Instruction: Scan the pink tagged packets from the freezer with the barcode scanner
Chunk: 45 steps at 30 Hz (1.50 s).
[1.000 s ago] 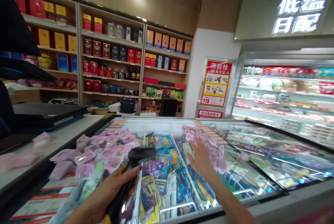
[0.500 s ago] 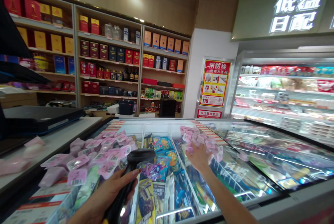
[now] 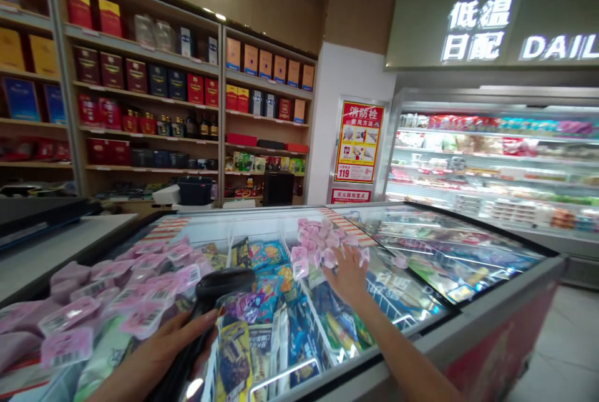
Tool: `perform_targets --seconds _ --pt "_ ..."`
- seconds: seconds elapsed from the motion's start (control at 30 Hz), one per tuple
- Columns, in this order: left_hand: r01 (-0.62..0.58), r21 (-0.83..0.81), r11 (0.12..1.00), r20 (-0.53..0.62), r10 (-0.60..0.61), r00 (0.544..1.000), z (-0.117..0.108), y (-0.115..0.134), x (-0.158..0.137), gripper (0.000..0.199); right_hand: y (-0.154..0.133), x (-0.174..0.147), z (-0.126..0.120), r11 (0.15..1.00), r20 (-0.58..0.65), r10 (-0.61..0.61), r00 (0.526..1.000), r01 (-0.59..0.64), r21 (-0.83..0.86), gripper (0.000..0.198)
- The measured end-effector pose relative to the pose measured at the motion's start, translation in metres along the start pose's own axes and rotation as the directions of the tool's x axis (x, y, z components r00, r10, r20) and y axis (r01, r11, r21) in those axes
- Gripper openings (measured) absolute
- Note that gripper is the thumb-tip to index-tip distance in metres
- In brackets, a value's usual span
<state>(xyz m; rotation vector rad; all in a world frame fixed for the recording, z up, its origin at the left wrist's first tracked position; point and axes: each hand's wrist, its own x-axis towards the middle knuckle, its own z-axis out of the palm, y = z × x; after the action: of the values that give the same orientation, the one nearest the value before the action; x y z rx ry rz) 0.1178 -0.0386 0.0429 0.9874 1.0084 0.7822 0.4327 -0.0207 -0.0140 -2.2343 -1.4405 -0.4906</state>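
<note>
My left hand [image 3: 161,347] is wrapped round the handle of a black barcode scanner [image 3: 223,283], its head above the chest freezer's glass. My right hand [image 3: 347,277] lies with fingers apart at the near edge of a small heap of pink-lidded plastic cups [image 3: 314,241]; its fingertips touch or cover some of them, and whether any is gripped I cannot tell. A larger heap of pink cups [image 3: 148,294], several with barcodes facing up, spreads over the glass left of the scanner.
Bagged frozen goods [image 3: 235,352] lie in wire baskets under the freezer glass. A single pink cup [image 3: 400,261] sits farther right. A black device [image 3: 37,221] stands on the left counter. Shelves of boxes [image 3: 150,77] line the back, and a lit chiller [image 3: 491,158] stands at right.
The view has turned right, showing more of the freezer's right end. My right hand has shifted slightly over the near cups, with fingers more spread. The scanner stays in my left hand.
</note>
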Motion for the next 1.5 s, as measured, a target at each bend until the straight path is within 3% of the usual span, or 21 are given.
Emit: perform_targets --seconds 0.07,0.13,0.27,0.43,0.6,0.73,0.8,0.87,0.93,0.97,1.07,1.13,1.5 --pt "-0.010 0.003 1.000 -0.003 0.010 1.000 0.002 -0.002 0.000 0.029 0.016 -0.009 0.005 0.997 0.070 0.080 0.994 -0.081 0.001 0.056" --pt "-0.010 0.005 1.000 -0.017 0.010 1.000 0.002 -0.004 -0.001 0.030 0.017 -0.013 0.017 0.997 0.112 0.061 0.992 -0.066 0.037 0.061" --pt "-0.051 0.012 0.999 -0.035 0.051 0.998 0.000 -0.005 -0.004 0.030 -0.009 -0.009 0.040 0.994 0.108 -0.047 0.993 0.036 0.100 0.071" --pt "-0.072 0.039 0.997 0.001 0.072 0.997 -0.010 -0.004 -0.005 0.030 -0.040 0.011 0.051 0.996 0.109 0.006 0.994 -0.015 0.090 0.075" --pt "-0.103 0.046 0.994 0.014 0.102 0.995 -0.015 -0.001 -0.009 0.030 -0.056 0.019 0.051 0.998 0.049 0.010 0.999 -0.013 0.055 0.062" --pt "-0.117 0.061 0.991 -0.011 0.117 0.993 -0.015 0.001 -0.014 0.031 -0.061 0.016 0.035 0.985 -0.029 -0.156 0.987 0.158 0.071 0.030" --pt "-0.109 0.073 0.991 -0.011 0.110 0.994 -0.015 0.000 -0.015 0.030 -0.066 0.016 0.027 0.965 -0.024 -0.223 0.974 0.224 0.138 0.021" --pt "-0.098 0.077 0.992 0.003 0.098 0.995 -0.014 0.000 -0.016 0.030 -0.073 0.019 0.022 0.939 0.002 -0.221 0.975 0.212 0.269 0.017" --pt "-0.090 0.077 0.993 0.013 0.089 0.996 -0.014 0.000 -0.017 0.031 -0.085 0.021 0.022 0.883 0.032 -0.135 0.990 0.105 0.457 0.013" --pt "-0.088 0.076 0.993 0.017 0.087 0.996 -0.014 -0.001 -0.018 0.031 -0.092 0.022 0.024 0.815 0.069 -0.061 0.996 0.010 0.579 0.011" --pt "-0.102 0.082 0.991 0.044 0.098 0.994 -0.014 0.000 -0.019 0.031 -0.113 0.022 0.032 0.463 0.280 0.080 0.957 -0.285 0.839 0.010" --pt "-0.124 0.090 0.988 0.062 0.119 0.991 -0.014 0.002 -0.019 0.031 -0.126 0.020 0.037 0.307 0.375 0.076 0.924 -0.380 0.873 0.011" --pt "-0.149 0.080 0.986 0.058 0.144 0.988 -0.029 0.005 -0.011 0.030 -0.163 0.008 0.053 0.175 0.476 -0.017 0.880 -0.466 0.867 0.008"
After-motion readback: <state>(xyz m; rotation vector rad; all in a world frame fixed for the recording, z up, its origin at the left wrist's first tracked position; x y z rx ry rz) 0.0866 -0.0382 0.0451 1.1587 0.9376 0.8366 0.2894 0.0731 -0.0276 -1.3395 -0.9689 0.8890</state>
